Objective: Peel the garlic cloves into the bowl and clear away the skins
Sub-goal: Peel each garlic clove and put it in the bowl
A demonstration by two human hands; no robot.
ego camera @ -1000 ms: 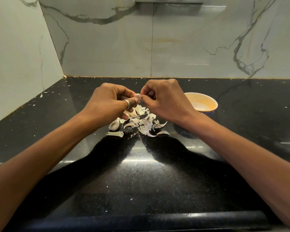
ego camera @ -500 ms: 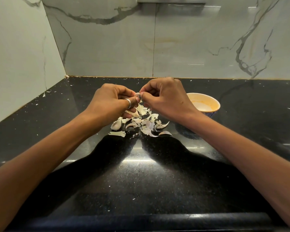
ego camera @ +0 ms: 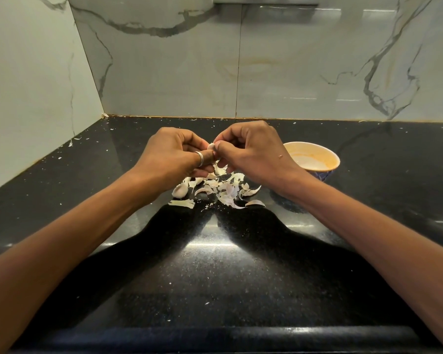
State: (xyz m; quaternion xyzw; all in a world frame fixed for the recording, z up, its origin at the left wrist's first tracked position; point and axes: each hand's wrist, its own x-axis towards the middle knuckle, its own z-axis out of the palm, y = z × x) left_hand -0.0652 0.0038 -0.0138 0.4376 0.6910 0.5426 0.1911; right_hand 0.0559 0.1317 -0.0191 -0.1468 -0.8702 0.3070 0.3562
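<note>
Unmoved; left hand [ego camera: 174, 154], right hand [ego camera: 253, 152] pinch one clove [ego camera: 211, 146].

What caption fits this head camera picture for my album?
Left hand and right hand pinch a garlic clove above loose skins, bowl beside.

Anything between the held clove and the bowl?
Only the right hand itself, which pinches the clove with the left hand; the bowl sits just beyond its wrist. No other object shows between.
</note>
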